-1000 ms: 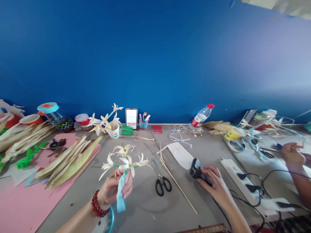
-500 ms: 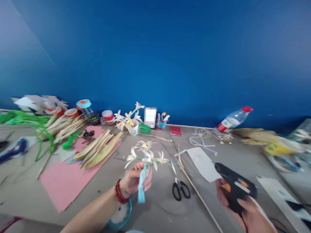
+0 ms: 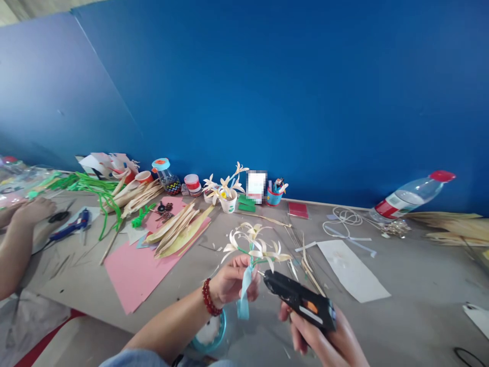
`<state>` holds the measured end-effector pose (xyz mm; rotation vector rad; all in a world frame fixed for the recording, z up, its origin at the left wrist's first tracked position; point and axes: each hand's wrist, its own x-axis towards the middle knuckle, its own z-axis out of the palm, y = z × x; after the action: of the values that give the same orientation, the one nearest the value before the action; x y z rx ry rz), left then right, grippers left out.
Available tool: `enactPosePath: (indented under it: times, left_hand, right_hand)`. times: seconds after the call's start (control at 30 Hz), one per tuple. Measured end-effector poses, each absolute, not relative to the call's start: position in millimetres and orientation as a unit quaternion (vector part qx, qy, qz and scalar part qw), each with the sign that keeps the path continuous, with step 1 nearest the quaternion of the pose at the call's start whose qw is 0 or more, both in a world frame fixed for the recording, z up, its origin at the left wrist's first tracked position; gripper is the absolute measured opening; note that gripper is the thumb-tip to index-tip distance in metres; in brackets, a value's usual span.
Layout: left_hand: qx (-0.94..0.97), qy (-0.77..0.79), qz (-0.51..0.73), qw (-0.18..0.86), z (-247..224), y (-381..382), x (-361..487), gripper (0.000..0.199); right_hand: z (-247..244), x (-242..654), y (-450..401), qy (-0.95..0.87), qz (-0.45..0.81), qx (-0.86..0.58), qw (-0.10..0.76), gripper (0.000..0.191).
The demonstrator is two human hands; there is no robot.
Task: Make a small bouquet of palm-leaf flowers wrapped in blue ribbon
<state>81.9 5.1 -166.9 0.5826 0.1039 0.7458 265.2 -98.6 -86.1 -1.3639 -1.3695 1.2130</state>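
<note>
My left hand (image 3: pixel 237 281), with a red bead bracelet at the wrist, is closed around the stem of a spray of cream-white flowers (image 3: pixel 255 247). From that stem hangs a light blue ribbon (image 3: pixel 244 295). In my right hand (image 3: pixel 319 329) is a black hot glue gun (image 3: pixel 300 298) with orange parts. Its metal tip points left and sits close to the stem and ribbon by my left fingers; whether it touches cannot be made out. A pair of scissors (image 3: pixel 293 269) lies on the table, mostly covered by the glue gun. A blue-rimmed round dish (image 3: pixel 221 334) is below my left forearm.
Pink paper (image 3: pixel 130 275) and dried husks (image 3: pixel 179 232) lie to the left. A paper cup (image 3: pixel 228 205) of flowers and a pen holder (image 3: pixel 274 196) stand by the wall. White paper (image 3: pixel 349 267) and a bottle (image 3: pixel 414 196) are rightward. Another person's hand (image 3: pixel 36 209) is far left.
The glue gun in my right hand has moved left, from over the right side of the table to the flower stem. The view has turned left, bringing another person's arm into sight.
</note>
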Motion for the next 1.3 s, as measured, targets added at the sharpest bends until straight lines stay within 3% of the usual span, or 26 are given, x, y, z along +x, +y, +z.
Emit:
enactPosePath:
  times: [0.37,0.73,1.3]
  left_hand:
    - [0.265,0.060,0.354,0.895,-172.1,4.0,80.8,0.026]
    - [0.259,0.063,0.352,0.897,-166.9,4.2,81.5,0.024]
    - [0.252,0.065,0.360,0.896,-169.9,4.0,81.6,0.022]
  right_hand:
    - [-87.0,266.3,-89.6,-0.600,0.448,-0.547,0.374,0.050]
    - [-81.0,267.3,-85.4,-0.642,0.402,-0.544,0.362,0.039]
    - [-79.1,267.7,-85.8,-0.666,0.376,-0.536,0.358,0.037]
